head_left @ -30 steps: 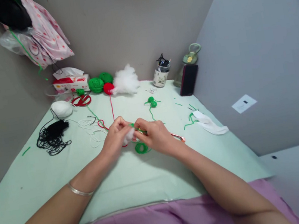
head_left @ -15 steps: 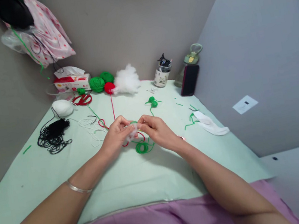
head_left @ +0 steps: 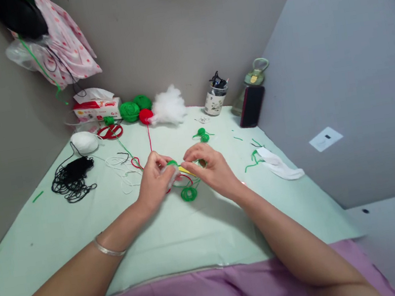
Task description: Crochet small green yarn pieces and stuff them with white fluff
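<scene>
My left hand (head_left: pixel 155 182) is closed around a small green knitted-looking piece (head_left: pixel 172 163), with a tuft of white stuffing (head_left: pixel 176 171) showing beside the thumb. Close on its right, my right hand (head_left: pixel 211 168) has thumb and fingertips drawn together near the piece; what they pinch is too small to make out. A slim yellow strip (head_left: pixel 186 170) shows beside the right thumb, and I cannot tell whether it is held. Below the hands lies a loose coil of green yarn (head_left: pixel 189 194). A red strand (head_left: pixel 187 177) curves between the hands.
Behind stand green yarn balls (head_left: pixel 130 111), a red ball (head_left: pixel 146 116), a heap of stuffing (head_left: pixel 169 105) and a tissue box (head_left: pixel 97 109). Scissors (head_left: pixel 110 132), white yarn (head_left: pixel 84 142) and black yarn (head_left: pixel 73 177) lie left. Two green balls (head_left: pixel 203 135), a phone (head_left: pixel 252 105) and a pen cup (head_left: pixel 215 101) are right.
My right hand has drawn slightly up and right, away from the left hand. More of the yellow strip shows between them. The left hand keeps the green piece.
</scene>
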`<state>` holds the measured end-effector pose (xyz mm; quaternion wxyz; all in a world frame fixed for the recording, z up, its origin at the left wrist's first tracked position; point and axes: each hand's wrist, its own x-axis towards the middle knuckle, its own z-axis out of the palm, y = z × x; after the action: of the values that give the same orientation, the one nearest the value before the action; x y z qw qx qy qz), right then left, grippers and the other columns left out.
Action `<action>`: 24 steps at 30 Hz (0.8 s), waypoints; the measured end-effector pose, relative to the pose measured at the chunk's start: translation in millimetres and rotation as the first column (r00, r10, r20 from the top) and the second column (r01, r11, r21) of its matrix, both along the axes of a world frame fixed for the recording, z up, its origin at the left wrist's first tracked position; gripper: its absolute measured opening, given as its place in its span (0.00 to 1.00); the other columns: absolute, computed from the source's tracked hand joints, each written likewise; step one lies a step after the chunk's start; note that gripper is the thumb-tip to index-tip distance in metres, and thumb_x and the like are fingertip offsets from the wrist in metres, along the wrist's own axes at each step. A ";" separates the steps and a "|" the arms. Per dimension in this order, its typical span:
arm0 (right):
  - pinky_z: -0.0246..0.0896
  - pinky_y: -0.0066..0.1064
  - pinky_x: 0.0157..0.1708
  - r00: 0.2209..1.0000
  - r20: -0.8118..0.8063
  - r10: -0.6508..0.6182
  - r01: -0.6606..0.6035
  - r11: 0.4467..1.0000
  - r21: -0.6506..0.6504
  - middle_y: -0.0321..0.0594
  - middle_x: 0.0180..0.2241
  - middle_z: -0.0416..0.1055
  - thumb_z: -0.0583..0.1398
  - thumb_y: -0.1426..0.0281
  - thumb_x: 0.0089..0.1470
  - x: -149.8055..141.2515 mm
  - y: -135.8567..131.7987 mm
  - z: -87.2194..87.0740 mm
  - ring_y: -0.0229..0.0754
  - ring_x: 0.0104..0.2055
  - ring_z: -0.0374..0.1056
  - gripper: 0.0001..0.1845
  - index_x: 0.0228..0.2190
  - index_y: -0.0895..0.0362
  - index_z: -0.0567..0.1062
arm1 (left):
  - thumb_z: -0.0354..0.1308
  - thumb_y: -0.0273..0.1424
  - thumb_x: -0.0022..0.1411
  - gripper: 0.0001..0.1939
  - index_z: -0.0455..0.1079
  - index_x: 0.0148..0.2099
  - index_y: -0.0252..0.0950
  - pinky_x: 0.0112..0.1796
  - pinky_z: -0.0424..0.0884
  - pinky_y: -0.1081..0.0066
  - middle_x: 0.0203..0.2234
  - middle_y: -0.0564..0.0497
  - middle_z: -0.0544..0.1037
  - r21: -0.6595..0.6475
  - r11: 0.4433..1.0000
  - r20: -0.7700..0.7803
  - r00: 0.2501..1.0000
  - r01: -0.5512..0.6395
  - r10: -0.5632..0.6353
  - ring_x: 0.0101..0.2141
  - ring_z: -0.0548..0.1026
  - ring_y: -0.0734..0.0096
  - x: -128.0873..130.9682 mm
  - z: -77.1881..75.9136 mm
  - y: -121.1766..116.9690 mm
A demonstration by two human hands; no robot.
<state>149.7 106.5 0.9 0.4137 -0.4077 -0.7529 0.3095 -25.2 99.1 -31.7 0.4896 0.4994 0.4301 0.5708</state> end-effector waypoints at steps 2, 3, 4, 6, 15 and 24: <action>0.64 0.35 0.43 0.975 -0.195 0.106 -0.128 0.986 -0.106 0.43 0.42 0.78 0.65 0.65 0.60 -0.2 0.1 1.6 0.44 0.46 0.72 0.13 0.25 0.54 0.73 | 0.67 0.35 0.56 0.18 0.58 0.34 0.41 0.27 0.70 0.71 0.34 0.56 0.76 -0.019 0.999 -0.001 0.999 0.045 -0.045 0.25 0.74 0.74 0.8 0.5 -2.4; 0.66 0.35 0.40 0.943 -0.294 0.156 -0.218 0.957 -0.190 0.43 0.43 0.78 0.65 0.63 0.60 -1.1 -0.4 2.3 0.44 0.43 0.74 0.14 0.25 0.54 0.72 | 0.69 0.37 0.56 0.19 0.58 0.33 0.41 0.25 0.68 0.72 0.32 0.56 0.76 -0.026 0.998 -0.004 0.998 0.065 -0.065 0.23 0.73 0.75 1.2 0.5 -3.5; 0.66 0.34 0.35 0.909 -0.378 0.176 -0.290 0.918 -0.269 0.43 0.42 0.78 0.66 0.60 0.59 -2.2 -0.8 2.8 0.42 0.37 0.74 0.16 0.25 0.54 0.70 | 0.69 0.39 0.56 0.20 0.59 0.33 0.41 0.23 0.67 0.73 0.30 0.57 0.76 -0.031 0.996 -0.007 0.997 0.078 -0.079 0.21 0.72 0.76 1.5 0.4 -4.4; 0.60 0.30 0.25 0.884 -0.451 0.121 -0.311 0.873 -0.376 0.40 0.40 0.78 0.67 0.57 0.57 -4.1 -0.8 2.7 0.36 0.26 0.68 0.17 0.29 0.53 0.68 | 0.70 0.39 0.57 0.20 0.59 0.34 0.41 0.21 0.64 0.73 0.30 0.56 0.76 -0.037 0.996 -0.007 0.997 0.078 -0.078 0.20 0.70 0.77 1.7 0.2 -5.6; 0.51 0.30 0.30 0.990 0.078 0.118 -0.094 0.960 -0.266 0.30 0.23 0.62 0.57 0.58 0.65 -3.8 3.1 -7.7 0.35 0.28 0.56 0.19 0.26 0.56 0.72 | 0.66 0.32 0.58 0.17 0.58 0.35 0.41 0.22 0.66 0.75 0.38 0.56 0.75 -0.036 0.999 0.015 1.000 0.011 -0.011 0.21 0.71 0.81 2.1 -0.8 -5.5; 0.41 0.32 0.27 0.991 0.078 -0.105 0.121 0.961 -0.248 0.27 0.19 0.56 0.61 0.64 0.55 -5.3 3.6 -8.6 0.34 0.24 0.49 0.14 0.21 0.54 0.65 | 0.67 0.42 0.62 0.18 0.63 0.36 0.39 0.31 0.79 0.69 0.40 0.52 0.76 -0.094 0.973 0.118 0.973 0.211 -0.200 0.28 0.79 0.73 -3.6 5.1 -2.0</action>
<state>144.5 110.1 -7.7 0.3513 -0.5091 -0.6956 0.3654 -28.8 97.2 -26.6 0.5944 0.4831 0.3785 0.5197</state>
